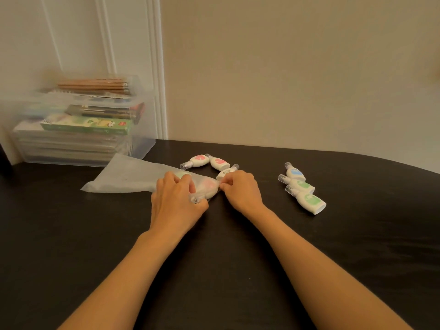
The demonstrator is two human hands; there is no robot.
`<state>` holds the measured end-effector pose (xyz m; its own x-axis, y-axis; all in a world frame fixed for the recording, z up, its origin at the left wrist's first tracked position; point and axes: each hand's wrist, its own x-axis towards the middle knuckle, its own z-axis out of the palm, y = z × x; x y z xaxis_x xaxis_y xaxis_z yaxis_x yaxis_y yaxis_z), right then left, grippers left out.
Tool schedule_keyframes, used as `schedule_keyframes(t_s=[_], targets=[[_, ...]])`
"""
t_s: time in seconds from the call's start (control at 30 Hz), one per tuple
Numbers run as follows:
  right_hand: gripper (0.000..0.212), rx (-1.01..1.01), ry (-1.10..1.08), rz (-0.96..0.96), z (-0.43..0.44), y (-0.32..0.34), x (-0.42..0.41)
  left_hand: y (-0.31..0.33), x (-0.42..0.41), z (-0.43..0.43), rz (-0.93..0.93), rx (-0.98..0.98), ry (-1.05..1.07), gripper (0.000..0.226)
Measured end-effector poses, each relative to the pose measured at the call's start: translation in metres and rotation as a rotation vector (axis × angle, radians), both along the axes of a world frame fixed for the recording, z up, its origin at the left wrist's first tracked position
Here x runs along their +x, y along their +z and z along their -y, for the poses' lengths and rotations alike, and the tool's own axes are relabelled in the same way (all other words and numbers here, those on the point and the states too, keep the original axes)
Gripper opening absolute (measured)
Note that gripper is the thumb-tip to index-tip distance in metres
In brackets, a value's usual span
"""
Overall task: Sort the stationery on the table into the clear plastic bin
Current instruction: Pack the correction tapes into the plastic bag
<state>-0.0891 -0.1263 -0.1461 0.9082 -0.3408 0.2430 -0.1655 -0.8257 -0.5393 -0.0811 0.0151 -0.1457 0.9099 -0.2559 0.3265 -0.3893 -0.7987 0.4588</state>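
In the head view, the left hand [177, 201] grips the frosted bag [133, 177] on the desk [238, 270], and the right hand [240, 191] pinches its corner. The clear plastic bin [140, 144], at the far left, already holds pencils [92, 83]. Several correction tapes [303, 185] lie loose on the desk, so I judge much sorting is left.

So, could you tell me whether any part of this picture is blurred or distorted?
Head view: the clear plastic bin at far left is smeared, its contents hard to read; the loose white dispensers look sharper; the table's far edge bows, a wide-angle effect; light is soft, no harsh glare.
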Motion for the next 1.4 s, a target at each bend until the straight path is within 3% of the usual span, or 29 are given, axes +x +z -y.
schedule_keyframes(t_s=[0.17, 0.3, 0.53, 0.63, 0.73, 0.93, 1.17, 1.4], targets=[[0.013, -0.036, 0.098, -0.006, 0.007, -0.001, -0.02, 0.0, -0.002, 0.0, 0.015, -0.003, 0.03, 0.039], [0.012, -0.015, 0.19, -0.024, 0.018, 0.0, -0.037, 0.0, -0.004, 0.003, 0.037, -0.017, 0.015, 0.038], [0.032, 0.138, 0.266, 0.015, 0.024, 0.001, -0.063, -0.002, -0.012, 0.005, 0.104, -0.018, -0.03, 0.028], [0.019, 0.072, 0.286, 0.061, 0.025, -0.001, -0.067, -0.003, -0.016, 0.009, 0.203, 0.074, -0.144, 0.042], [0.019, 0.038, 0.328, 0.042, 0.025, -0.002, -0.072, -0.005, -0.016, 0.013, 0.16, 0.161, -0.216, 0.048], [0.045, 0.257, 0.233, 0.147, 0.027, 0.001, -0.073, -0.008, -0.009, 0.011, 0.091, 0.178, -0.187, 0.077], [0.019, 0.448, 0.259, 0.11, 0.026, -0.002, -0.065, -0.001, -0.005, 0.009, 0.152, 0.368, -0.213, 0.067], [0.012, 0.603, 0.36, 0.073, 0.014, -0.003, -0.063, 0.007, -0.017, 0.001, 0.078, 0.315, -0.229, 0.065]])
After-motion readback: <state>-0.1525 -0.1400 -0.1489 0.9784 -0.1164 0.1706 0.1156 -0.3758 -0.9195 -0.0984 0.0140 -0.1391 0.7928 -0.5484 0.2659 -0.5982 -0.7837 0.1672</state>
